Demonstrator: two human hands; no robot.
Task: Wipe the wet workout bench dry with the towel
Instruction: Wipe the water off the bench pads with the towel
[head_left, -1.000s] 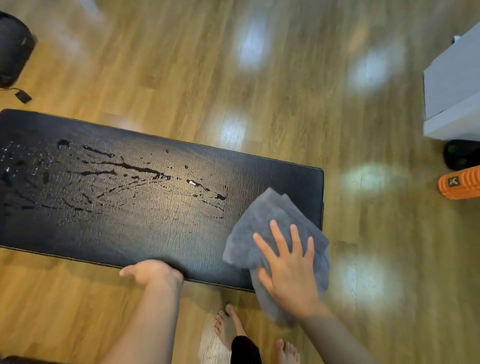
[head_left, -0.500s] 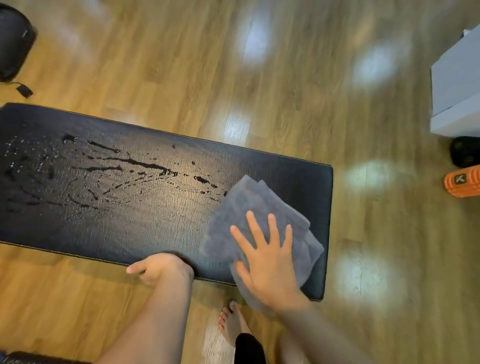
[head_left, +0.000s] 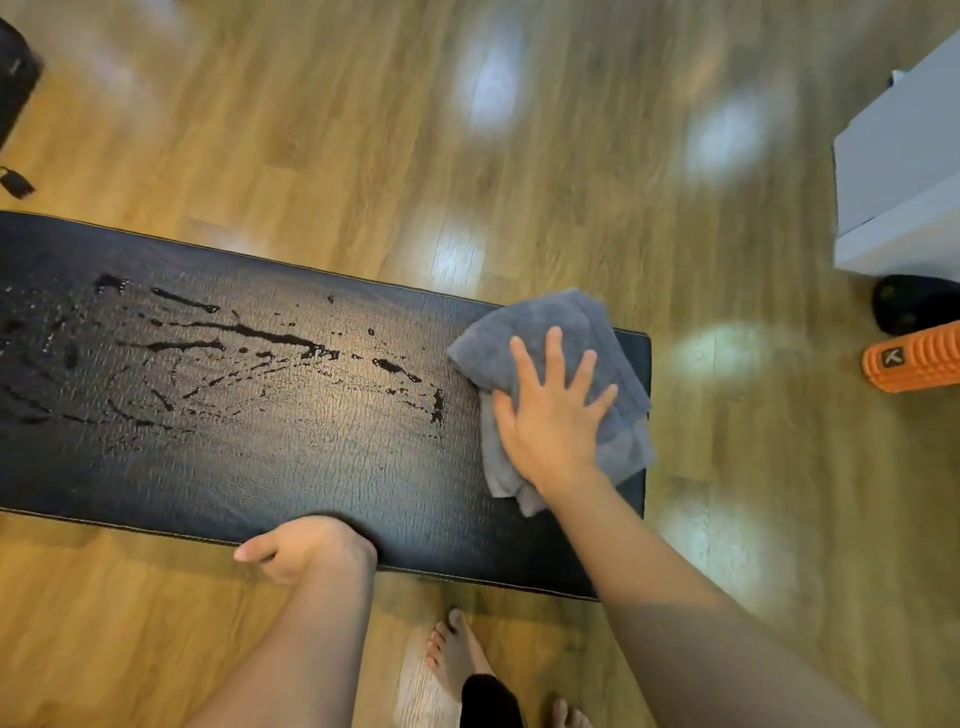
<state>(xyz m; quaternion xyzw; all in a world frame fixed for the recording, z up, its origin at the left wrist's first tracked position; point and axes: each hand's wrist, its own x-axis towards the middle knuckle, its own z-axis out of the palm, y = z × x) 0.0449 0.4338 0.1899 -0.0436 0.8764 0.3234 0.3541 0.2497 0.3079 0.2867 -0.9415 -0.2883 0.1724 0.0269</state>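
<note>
The black padded workout bench (head_left: 270, 467) lies across the view on a wood floor. Streaks and drops of water (head_left: 249, 338) cover its left and middle part. A folded grey towel (head_left: 524, 322) sits on the bench's right end, reaching the far edge. My right hand (head_left: 550, 415) presses flat on the towel with fingers spread. Curled over the bench's near edge, near its middle, is my left hand (head_left: 301, 545). The bench surface near the towel looks dull and free of drops.
An orange foam roller (head_left: 914, 358) and a black object (head_left: 914, 304) lie on the floor at the right, below a white cabinet (head_left: 904, 182). A black item (head_left: 15, 78) sits at the top left. My bare foot (head_left: 457, 654) stands just in front of the bench.
My right hand slid the towel from the bench's near right edge, a little left, then up to the far edge at the right end. My left hand kept its hold.
</note>
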